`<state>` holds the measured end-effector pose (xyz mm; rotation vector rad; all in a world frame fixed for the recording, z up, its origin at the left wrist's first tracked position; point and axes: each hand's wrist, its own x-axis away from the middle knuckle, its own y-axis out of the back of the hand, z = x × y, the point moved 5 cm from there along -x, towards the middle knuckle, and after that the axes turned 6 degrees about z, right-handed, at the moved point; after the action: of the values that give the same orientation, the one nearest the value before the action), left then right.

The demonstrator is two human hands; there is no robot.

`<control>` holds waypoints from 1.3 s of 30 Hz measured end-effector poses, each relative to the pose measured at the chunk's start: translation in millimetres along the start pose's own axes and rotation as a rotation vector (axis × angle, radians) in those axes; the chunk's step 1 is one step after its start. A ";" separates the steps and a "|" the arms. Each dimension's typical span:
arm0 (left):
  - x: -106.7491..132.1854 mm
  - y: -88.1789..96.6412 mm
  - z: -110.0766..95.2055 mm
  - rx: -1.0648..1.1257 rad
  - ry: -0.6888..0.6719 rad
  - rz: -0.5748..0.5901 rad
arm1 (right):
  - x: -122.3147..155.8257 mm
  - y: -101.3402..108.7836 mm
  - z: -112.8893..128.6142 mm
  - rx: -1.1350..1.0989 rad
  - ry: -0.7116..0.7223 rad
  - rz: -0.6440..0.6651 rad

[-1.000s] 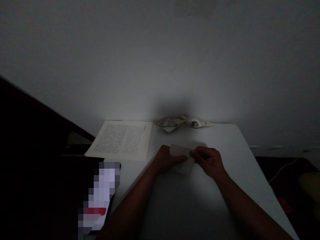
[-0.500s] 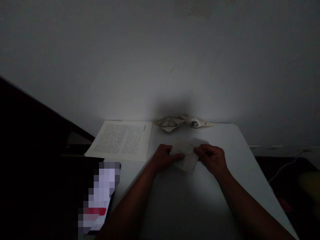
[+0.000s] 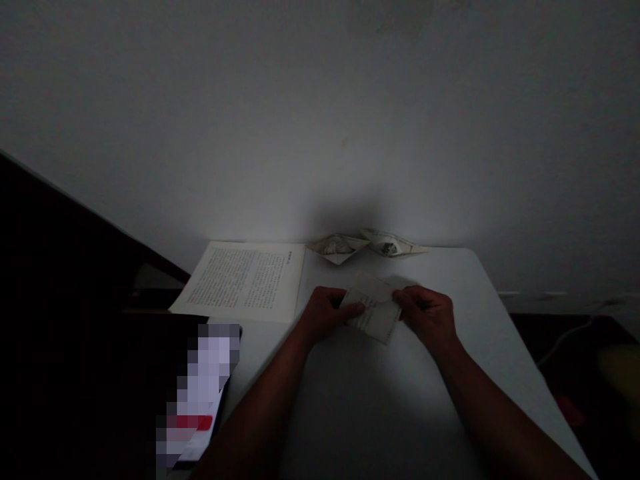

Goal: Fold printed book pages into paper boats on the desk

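Observation:
Between my two hands is a small folded piece of printed paper (image 3: 376, 319), held tilted above the white table. My left hand (image 3: 327, 313) grips its left side, thumb lying across the printed face. At the upper right edge, my right hand (image 3: 427, 313) pinches the paper between thumb and fingers. Just beyond it, two folded paper boats stand side by side near the wall: a left boat (image 3: 339, 248) and a right boat (image 3: 393, 245). Their tips meet or overlap.
Printed sheets (image 3: 240, 280) lie at the table's back left. A phone (image 3: 203, 400) with a lit, blurred screen rests at the left edge. The white table (image 3: 505, 373) meets a grey wall (image 3: 320, 120). A thin cable (image 3: 570, 337) runs beyond the right edge.
The folded paper has turned slightly in my hands, showing more of its printed face. My right hand has shifted a little to the right.

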<state>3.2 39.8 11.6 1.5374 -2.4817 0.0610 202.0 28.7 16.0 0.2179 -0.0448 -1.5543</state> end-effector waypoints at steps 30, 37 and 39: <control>2.3 6.2 -10.9 -0.056 -0.036 -0.095 | -2.6 6.5 -11.0 -0.222 -0.031 -0.135; 0.9 10.9 -9.9 -0.031 -0.109 -0.154 | -1.0 4.6 -3.8 -0.179 -0.034 -0.120; 0.8 12.5 -9.9 -0.030 -0.114 -0.177 | -0.9 5.2 -2.6 -0.160 -0.029 -0.122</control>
<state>-6.6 46.3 22.4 1.7869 -2.4061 -0.0952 207.6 29.9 14.4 0.0721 0.0709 -1.6741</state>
